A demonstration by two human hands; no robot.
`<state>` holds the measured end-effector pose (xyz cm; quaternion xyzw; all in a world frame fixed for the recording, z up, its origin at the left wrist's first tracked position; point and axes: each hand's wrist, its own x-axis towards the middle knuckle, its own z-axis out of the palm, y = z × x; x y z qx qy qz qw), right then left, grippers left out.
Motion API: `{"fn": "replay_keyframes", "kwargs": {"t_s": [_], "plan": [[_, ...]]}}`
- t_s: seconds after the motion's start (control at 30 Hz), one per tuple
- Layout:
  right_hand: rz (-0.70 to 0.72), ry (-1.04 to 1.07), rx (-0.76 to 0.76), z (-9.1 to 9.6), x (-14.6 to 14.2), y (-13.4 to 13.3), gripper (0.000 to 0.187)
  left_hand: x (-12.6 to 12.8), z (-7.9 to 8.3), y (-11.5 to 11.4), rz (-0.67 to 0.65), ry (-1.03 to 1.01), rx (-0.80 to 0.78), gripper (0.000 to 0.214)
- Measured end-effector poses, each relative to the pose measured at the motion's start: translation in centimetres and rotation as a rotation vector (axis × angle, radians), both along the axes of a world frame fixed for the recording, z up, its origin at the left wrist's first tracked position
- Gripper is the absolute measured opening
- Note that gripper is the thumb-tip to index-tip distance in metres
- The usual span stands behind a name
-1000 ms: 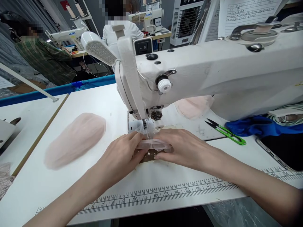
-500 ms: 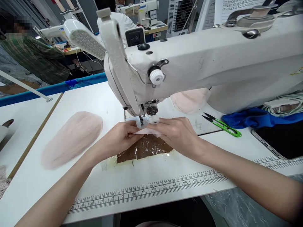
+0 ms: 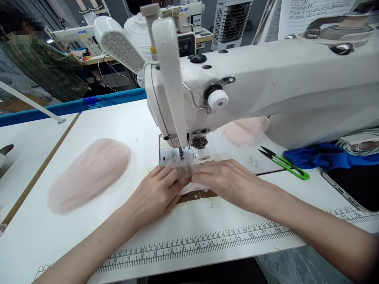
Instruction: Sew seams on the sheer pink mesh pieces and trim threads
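both hands (image 3: 161,188) (image 3: 222,179) hold sheer, crumpled fabric (image 3: 193,188) by the slim metal foot (image 3: 181,153).

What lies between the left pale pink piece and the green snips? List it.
In the head view, left to right: the left hand, sheer whitish fabric, the right hand, then white work surface.

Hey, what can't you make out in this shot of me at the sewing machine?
All in the head view:
Sheer fabric: partly covered by the left hand and right hand; the exact grip is unclear.
Brown patch: mostly hidden under hands and fabric.
Phone: cut off by the right edge.
Paper: writing too small to read.
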<state>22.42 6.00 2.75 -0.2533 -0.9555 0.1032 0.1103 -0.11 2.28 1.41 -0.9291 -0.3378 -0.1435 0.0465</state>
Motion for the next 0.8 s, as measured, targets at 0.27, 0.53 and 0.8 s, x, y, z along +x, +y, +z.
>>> {"fn": "replay_keyframes", "kwargs": {"t_s": [0.27,0.53,0.8], "plan": [[0.007,0.124,0.035,-1.0,-0.8,-0.6,0.025,0.4,0.3,-0.6,0.077,0.045,0.142,0.025],[0.009,0.116,0.215,-1.3,-0.8,-0.5,0.026,0.4,0.3,-0.7,0.094,0.014,0.123,0.026],[0.002,0.148,0.267,-1.3,-0.9,-0.6,0.030,0.4,-0.1,-1.0,0.106,0.044,0.145,0.028]]}}
